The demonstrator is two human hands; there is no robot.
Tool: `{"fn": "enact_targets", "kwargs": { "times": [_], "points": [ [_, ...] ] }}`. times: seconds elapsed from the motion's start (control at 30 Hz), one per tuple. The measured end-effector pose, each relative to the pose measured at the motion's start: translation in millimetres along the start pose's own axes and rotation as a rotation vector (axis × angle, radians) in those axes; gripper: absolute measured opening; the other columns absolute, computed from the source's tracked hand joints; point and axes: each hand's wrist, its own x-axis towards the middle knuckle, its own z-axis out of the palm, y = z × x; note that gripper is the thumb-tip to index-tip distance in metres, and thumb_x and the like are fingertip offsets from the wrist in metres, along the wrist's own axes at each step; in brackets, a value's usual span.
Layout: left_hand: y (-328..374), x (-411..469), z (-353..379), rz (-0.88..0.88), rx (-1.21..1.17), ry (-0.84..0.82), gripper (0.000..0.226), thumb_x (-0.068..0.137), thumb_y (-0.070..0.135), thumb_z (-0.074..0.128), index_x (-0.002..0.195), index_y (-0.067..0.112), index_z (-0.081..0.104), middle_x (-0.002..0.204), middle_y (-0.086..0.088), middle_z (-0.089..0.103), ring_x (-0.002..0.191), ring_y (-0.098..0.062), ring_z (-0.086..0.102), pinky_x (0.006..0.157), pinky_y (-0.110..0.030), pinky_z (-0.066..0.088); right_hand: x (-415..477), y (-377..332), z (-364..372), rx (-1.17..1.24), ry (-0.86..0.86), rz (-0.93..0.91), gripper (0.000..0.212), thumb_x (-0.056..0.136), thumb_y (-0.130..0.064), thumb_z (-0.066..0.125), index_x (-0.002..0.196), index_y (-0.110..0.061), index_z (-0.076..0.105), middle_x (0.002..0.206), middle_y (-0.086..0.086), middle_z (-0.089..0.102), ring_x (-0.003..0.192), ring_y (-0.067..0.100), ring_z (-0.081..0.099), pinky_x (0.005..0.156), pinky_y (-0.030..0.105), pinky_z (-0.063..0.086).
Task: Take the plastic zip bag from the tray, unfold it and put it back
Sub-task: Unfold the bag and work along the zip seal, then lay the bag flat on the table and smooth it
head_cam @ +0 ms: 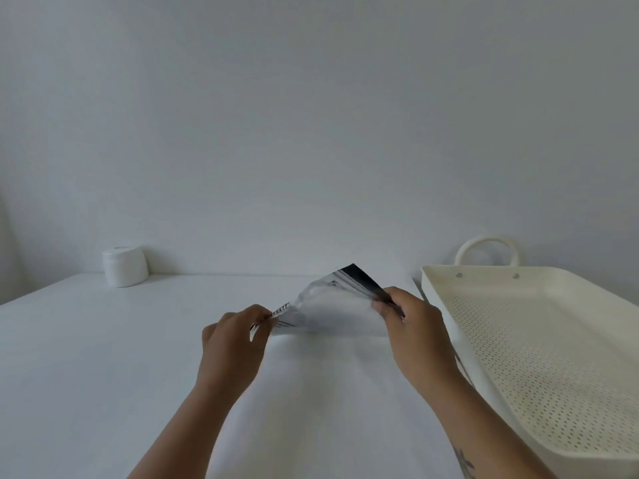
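1. Forearms, two, bare, enter from the bottom edge and converge toward the middle of the white counter (103, 375). A dark marking shows on the right forearm near the bottom edge.

2. Left hand (235, 340): raised above the counter, left of centre. Grip closed, thumb and fingers pinched together on the left end of the plastic zip bag (332, 309), where a strip with dark striped printing runs out of the pinch.

3. Right hand (411, 326): raised above the counter, right of centre, just beside the near-left rim of the tray. Grip closed, thumb and fingers clamped on the right end of the bag, over its dark band.

4. Plastic zip bag: translucent, pale, held in the air between the two hands, clear of the tray and to its left. Its upper right corner is black and points up and away; the clear body sags toward the counter. Whether its lower edge touches the counter cannot be told.

5. Tray (442, 305): cream, rectangular, perforated floor, standing on the right side of the counter, running from near right to far. A looped handle (487, 248) rises at its far end, fixed by two small fasteners.

6. Roll (124, 266): white, cylindrical, upright at the far left of the counter, against the plain pale wall (311, 115), well apart from hands and tray.
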Motion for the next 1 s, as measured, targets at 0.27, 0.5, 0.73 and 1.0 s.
{"fn": "enact_targets", "kwargs": {
  "times": [0.27,0.5,0.73,1.0],
  "points": [
    [34,66,-111,0.108,-0.094,-0.027,0.016,0.084,0.041,0.069,0.072,0.030,0.069,0.062,0.011,0.070,0.058,-0.005,0.062,0.055,-0.027,0.046,47,-52,-45,0.192,-0.043,0.005,0.006,0.090,-0.024,0.062,0.086,-0.025,0.066,0.074,-0.008,0.073,0.060,0.015,0.065,0.065,0.037,0.056],
    [51,97,-127,0.097,-0.027,-0.179,0.021,0.080,0.040,0.074,0.067,0.024,0.070,0.049,0.006,0.065,0.036,-0.001,0.044,0.040,-0.013,0.032,50,-56,-66,0.235,-0.163,0.144,0.007,0.090,-0.022,0.063,0.084,-0.020,0.067,0.074,-0.002,0.074,0.043,0.006,0.054,0.040,0.015,0.038],
    [38,58,-60,0.003,0.164,-0.318,0.025,0.088,0.045,0.064,0.101,0.024,0.070,0.099,0.002,0.072,0.096,-0.022,0.065,0.086,-0.036,0.050,11,-19,-42,0.205,-0.255,0.443,0.014,0.092,-0.016,0.058,0.079,-0.020,0.055,0.080,0.006,0.073,0.044,0.013,0.055,0.040,0.023,0.036],
    [55,-16,6,-0.031,0.267,-0.634,0.049,0.098,0.045,0.036,0.140,0.022,0.042,0.149,0.000,0.046,0.136,-0.026,0.037,0.112,-0.042,0.030,-21,10,-17,-0.515,-0.329,0.308,0.042,0.097,-0.028,0.046,0.135,-0.013,0.039,0.129,0.008,0.054,0.113,0.028,0.057,0.084,0.037,0.048]
  ]
}}
